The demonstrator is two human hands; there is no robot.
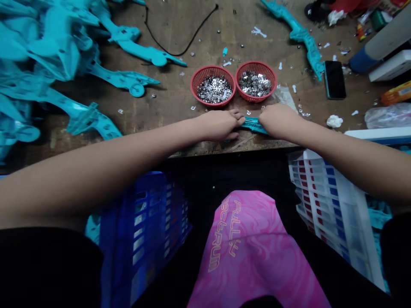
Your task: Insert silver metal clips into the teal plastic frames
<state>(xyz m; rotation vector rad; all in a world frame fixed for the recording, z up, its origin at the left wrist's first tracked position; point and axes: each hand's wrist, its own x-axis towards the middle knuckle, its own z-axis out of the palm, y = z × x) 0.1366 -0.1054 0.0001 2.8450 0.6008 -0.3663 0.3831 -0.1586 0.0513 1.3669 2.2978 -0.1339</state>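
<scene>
A turquoise plastic part (pixel 253 124) lies at the front edge of the wooden table, its ends covered by my hands. My left hand (pixel 224 124) closes over its left end, fingers bent around it. Curled into a fist, my right hand (pixel 278 122) grips the right end. Just beyond them stand two red plastic baskets, the left basket (pixel 195 89) and the right basket (pixel 273 80), both holding many small shiny metal clips (pixel 215 89). Whether a clip is under my fingers is hidden.
Turquoise plastic parts (pixel 61 47) pile up at the left; another long part (pixel 298 34) lies at the back right near a phone (pixel 335 80). A black cord (pixel 183 54) curves across the table (pixel 173 25). Below are a blue crate (pixel 122 239) and a white crate (pixel 346 231).
</scene>
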